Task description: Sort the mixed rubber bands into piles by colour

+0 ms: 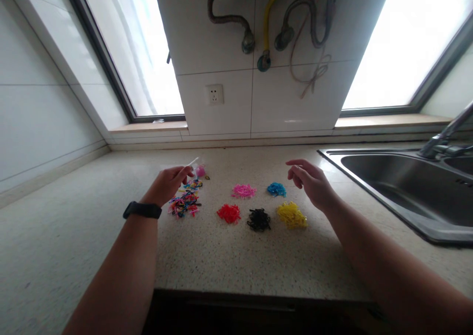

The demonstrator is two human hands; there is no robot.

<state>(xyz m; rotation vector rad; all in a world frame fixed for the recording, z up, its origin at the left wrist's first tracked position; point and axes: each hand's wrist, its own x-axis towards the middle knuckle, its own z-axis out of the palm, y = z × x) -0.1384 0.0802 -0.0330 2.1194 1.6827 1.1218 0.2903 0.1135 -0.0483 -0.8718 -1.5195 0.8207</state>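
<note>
My left hand (176, 178), a dark band on its wrist, is closed with its fingertips pinched on a clear, whitish plastic piece (192, 162). Its exact kind is too small to make out. A round pink thing (200, 171) lies just beyond those fingers. Below them spreads a mixed pile of coloured small elastic bands (185, 203). To the right are separate heaps of pink bands (244, 191), blue bands (277, 189), red bands (229, 213), black bands (259, 219) and yellow bands (291, 215). My right hand (306, 177) hovers right of the blue heap, index finger stretched out, apparently holding nothing.
The speckled countertop (207, 256) ends at a front edge near me. At the right is a steel sink (391, 187) with a faucet (443, 140). Behind stands a tiled wall with a socket (215, 94) and pipes (231, 18) between two windows.
</note>
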